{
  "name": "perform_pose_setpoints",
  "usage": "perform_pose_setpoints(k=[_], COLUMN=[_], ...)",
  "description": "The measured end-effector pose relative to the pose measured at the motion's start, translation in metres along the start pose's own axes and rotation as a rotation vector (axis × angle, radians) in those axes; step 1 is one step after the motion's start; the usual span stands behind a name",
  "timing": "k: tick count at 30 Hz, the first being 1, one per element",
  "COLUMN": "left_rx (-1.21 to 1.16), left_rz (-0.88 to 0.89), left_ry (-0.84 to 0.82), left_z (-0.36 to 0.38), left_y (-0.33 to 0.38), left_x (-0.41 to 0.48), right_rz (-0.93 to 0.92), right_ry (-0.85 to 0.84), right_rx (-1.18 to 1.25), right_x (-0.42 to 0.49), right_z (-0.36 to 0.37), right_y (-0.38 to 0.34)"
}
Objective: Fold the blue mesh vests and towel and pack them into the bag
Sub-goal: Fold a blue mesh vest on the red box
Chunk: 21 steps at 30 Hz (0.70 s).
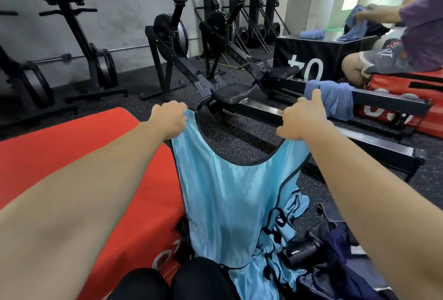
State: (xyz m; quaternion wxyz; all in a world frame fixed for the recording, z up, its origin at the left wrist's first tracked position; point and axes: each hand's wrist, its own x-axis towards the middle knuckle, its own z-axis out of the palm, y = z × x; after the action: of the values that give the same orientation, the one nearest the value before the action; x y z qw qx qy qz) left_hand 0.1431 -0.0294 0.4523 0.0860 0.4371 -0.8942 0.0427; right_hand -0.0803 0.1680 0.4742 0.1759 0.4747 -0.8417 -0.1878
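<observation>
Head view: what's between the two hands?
Left hand and right hand hold the light blue mesh vest; its neckline dips between, speckled black floor behind. Head view.

**Gym floor bearing pads, machines and a heap of kit**

A dark speckled rubber floor [230, 141] is carrying a red padded block [72, 156] at the left, its near end just beside a heap of blue mesh vests [275, 239]. A dark blue bag [335, 251] is lying crumpled to the right of the heap, with a black cylinder [302, 249] lying between them. Farther off, a rowing machine [233, 93] is stretching across the floor. A black box [309, 60] and another red block [395, 98] are standing beyond its rail. More machines [96, 60] are lining the wall.
</observation>
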Motion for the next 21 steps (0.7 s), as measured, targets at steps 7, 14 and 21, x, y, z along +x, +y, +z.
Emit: perform_pose_setpoints(k=[7,14,21], left_rx=[-0.088,-0.355,-0.225], left_rz=[-0.154,-0.184,-0.077], left_ry=[0.094,-0.024,0.064], left_z=[0.001,-0.008,0.01], left_y=[-0.004,0.015,0.022], left_x=[0.002,0.027,0.079], right_rz=[-0.017,-0.022,0.08], right_ry=[-0.095,-0.071,0.033], right_rx=[0.157,0.235,0.346], right_x=[0.002,0.024,0.063], right_z=[0.013,0.012,0.016], right_y=[0.004,0.006,-0.01])
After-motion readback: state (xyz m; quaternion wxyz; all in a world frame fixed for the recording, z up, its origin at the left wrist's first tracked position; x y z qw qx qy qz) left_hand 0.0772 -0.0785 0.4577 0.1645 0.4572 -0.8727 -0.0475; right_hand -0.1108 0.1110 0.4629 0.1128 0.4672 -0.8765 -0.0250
